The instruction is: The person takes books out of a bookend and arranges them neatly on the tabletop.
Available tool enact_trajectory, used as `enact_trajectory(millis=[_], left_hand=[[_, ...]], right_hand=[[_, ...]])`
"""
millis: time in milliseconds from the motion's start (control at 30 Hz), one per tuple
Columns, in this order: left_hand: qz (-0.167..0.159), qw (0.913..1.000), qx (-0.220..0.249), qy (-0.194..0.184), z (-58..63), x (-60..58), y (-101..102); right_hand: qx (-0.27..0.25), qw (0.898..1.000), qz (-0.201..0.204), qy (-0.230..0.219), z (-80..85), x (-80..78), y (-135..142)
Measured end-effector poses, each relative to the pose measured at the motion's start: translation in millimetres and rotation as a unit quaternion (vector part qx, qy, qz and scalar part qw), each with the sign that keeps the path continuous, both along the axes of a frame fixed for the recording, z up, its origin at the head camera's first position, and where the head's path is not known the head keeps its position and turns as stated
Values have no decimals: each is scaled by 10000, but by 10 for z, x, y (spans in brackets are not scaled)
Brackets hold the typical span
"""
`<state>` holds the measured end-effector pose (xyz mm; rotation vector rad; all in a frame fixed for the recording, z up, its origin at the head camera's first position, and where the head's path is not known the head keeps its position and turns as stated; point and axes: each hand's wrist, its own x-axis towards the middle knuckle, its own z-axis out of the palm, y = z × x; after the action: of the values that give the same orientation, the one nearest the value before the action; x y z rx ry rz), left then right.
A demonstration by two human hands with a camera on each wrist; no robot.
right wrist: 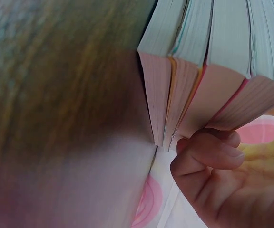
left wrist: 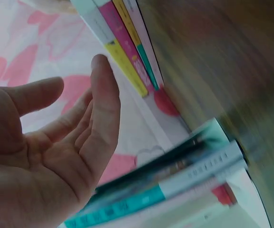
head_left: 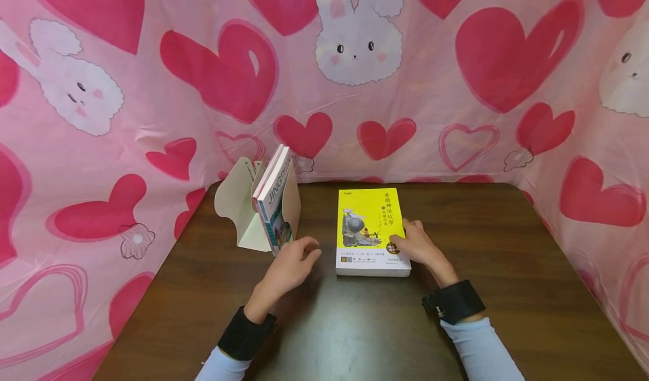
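Observation:
A stack of several books (right wrist: 199,80) lies on the table, a yellow-covered book (head_left: 360,206) with a white lower band on top. At the stack's right side, my right hand (head_left: 421,247) grips it, thumb over the top cover's edge and curled fingers (right wrist: 208,154) against the page edges. My left hand (head_left: 289,265) hovers between the stack and a cream bookend (head_left: 235,200), fingers loosely bent, holding nothing. Several upright books (head_left: 276,200) stand in the bookend, one with "JINGDIAN" lettering. In the left wrist view, the stack's coloured spines (left wrist: 122,52) show beyond my left fingertips.
The dark wooden table (head_left: 355,330) extends around the books and both forearms. Behind it and at both sides hangs a pink cloth (head_left: 431,88) with hearts and rabbits. Each wrist wears a black band (head_left: 458,302).

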<state>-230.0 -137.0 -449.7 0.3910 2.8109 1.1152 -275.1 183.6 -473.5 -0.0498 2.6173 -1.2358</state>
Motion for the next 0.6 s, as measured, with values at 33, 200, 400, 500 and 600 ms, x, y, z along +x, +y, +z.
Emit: enact_trajectory(millis=[33, 200, 400, 500, 600], left_hand=[[52, 10000, -1, -6, 4, 27, -36], [370, 9991, 58, -179, 26, 131, -231], [1016, 9939, 48, -435, 88, 188, -483], [1463, 9883, -156, -402, 118, 196, -603], [1775, 9834, -335, -171, 149, 182, -695]], right_hand=[[6, 10000, 3, 2, 2, -3, -1], [90, 10000, 14, -10, 13, -18, 8], [137, 9999, -14, -1, -3, -37, 7], [130, 9999, -10, -39, -6, -26, 2], [101, 9999, 9, -26, -3, -20, 4]])
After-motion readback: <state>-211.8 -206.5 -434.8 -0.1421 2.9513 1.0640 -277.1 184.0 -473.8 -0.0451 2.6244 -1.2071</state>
